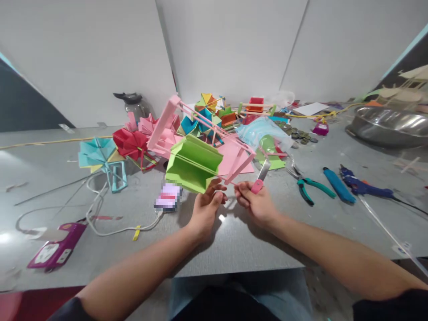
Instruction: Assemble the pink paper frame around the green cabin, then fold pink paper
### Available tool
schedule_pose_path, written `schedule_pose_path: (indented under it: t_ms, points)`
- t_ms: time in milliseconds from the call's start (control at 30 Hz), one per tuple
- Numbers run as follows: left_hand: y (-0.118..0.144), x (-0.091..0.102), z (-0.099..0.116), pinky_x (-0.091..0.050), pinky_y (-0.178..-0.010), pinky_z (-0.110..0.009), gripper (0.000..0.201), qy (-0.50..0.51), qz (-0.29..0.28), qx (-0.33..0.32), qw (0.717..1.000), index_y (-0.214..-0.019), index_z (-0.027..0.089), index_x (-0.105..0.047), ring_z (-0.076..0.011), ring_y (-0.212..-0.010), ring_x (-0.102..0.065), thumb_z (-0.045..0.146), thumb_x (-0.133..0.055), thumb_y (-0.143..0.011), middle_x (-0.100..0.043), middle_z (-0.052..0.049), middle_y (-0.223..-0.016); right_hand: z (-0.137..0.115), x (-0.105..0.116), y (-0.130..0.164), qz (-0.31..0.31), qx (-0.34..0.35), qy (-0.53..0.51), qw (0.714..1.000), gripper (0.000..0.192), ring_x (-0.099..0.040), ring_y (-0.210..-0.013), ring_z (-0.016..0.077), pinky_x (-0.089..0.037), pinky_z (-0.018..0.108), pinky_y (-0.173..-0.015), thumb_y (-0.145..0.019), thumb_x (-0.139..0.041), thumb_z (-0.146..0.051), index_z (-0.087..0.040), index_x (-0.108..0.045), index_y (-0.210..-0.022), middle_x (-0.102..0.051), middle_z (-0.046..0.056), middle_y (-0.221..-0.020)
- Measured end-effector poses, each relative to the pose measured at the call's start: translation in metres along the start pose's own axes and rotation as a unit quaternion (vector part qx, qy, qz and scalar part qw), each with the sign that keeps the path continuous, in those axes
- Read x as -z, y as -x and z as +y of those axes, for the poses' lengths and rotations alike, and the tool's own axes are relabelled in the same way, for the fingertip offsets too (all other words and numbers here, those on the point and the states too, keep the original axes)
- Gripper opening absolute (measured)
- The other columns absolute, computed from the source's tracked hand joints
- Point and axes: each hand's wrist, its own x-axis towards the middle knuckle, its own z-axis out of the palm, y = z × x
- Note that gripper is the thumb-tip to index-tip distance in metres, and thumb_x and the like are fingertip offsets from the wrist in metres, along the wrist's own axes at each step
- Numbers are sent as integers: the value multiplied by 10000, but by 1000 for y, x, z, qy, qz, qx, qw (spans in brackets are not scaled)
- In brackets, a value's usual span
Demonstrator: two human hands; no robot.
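Observation:
A green folded-paper wheel (194, 162) sits in a pink frame of paper strips and thin sticks (239, 162), tilted above the tabletop. My left hand (207, 205) is at the wheel's lower right edge, fingers curled and apart, with a gap between thumb and fingertips. My right hand (256, 200) is closed around a pink-handled knife (258, 185), its metal blade pointing up and away. The same hand's thumb and fingertips pinch near the end of a thin pink stick at the frame's lower corner. The fingertips partly cover that stick's end.
Teal pliers (312, 187), a blue tube-shaped piece (339, 185) and a glue gun (366, 185) lie right. Behind are coins (299, 133), a plastic bag (264, 131) and a steel bowl (384, 127). Left are paper wheels (132, 142), a phone (168, 196) on a cable and a purple power strip (58, 247).

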Motion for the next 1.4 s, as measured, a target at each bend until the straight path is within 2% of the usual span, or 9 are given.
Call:
schedule_pose_path:
  t_ms: [133,267,500,567,667,833,1000,1267,1400]
  points:
    - [-7,5,0,-529,-745,-242,256,10,38,-58,998,-911,211,-763,-102,-711,-609,347,-969,-847,-725,15,-878,7,-11,18,-61,-42,23,997,476,-333,-474,79,-222,280,-458,-845,-882,-643,-190,-746,-797,-709,40,-711]
    - [-12,11,3,-517,-695,-238,281,24,22,-26,999,-833,193,-736,-93,-660,-577,302,-993,-804,-718,9,-858,3,-9,26,-142,-43,103,984,452,-408,-525,120,-318,302,-498,-896,-837,-634,-205,-739,-790,-653,21,-667]
    - [-16,20,25,-474,-637,-197,228,50,-55,76,994,-805,146,-696,-98,-650,-508,235,-878,-909,-563,14,-733,-2,21,17,-181,120,125,968,701,-366,-590,154,-338,320,-546,-860,-619,-963,-274,-589,-985,-484,-37,-731]
    - [-17,21,28,-480,-629,-201,213,53,-65,93,992,-796,136,-692,-97,-639,-502,210,-857,-908,-567,4,-748,-9,33,10,-196,178,217,940,684,-393,-609,160,-361,330,-577,-926,-526,-949,-266,-557,-958,-497,-22,-764]
    - [-14,18,29,-498,-630,-210,223,62,-89,128,986,-750,134,-664,-102,-643,-516,172,-839,-883,-567,-8,-769,-22,43,3,-244,225,388,860,556,-416,-600,162,-350,331,-600,-1104,-427,-732,-244,-570,-880,-521,-9,-715]
    - [-6,17,22,-505,-641,-211,229,60,-107,174,977,-737,137,-668,-111,-664,-526,181,-870,-835,-544,-5,-764,-30,41,3,-286,318,486,762,349,-542,-650,181,-382,320,-633,-1156,-433,-388,-220,-662,-953,-678,37,-783]
    - [-8,25,11,-471,-622,-221,258,42,-124,182,975,-704,147,-659,-119,-649,-517,213,-868,-840,-564,-21,-744,-24,39,3,-275,324,532,732,322,-625,-712,207,-421,323,-672,-1139,-451,-323,-213,-713,-989,-752,69,-837]
    - [-18,31,4,-499,-648,-241,306,57,-133,215,966,-885,146,-770,-129,-678,-580,206,-995,-685,-675,-31,-812,-20,42,0,-281,327,568,701,355,-524,-606,165,-297,339,-604,-1138,-464,-318,-197,-724,-929,-720,47,-771]
    - [-17,27,7,-466,-622,-246,293,63,-139,195,969,-782,156,-718,-116,-632,-514,297,-974,-769,-607,-6,-734,-21,45,0,-291,314,580,693,330,-500,-604,166,-275,347,-611,-1129,-481,-349,-215,-747,-986,-707,40,-767]
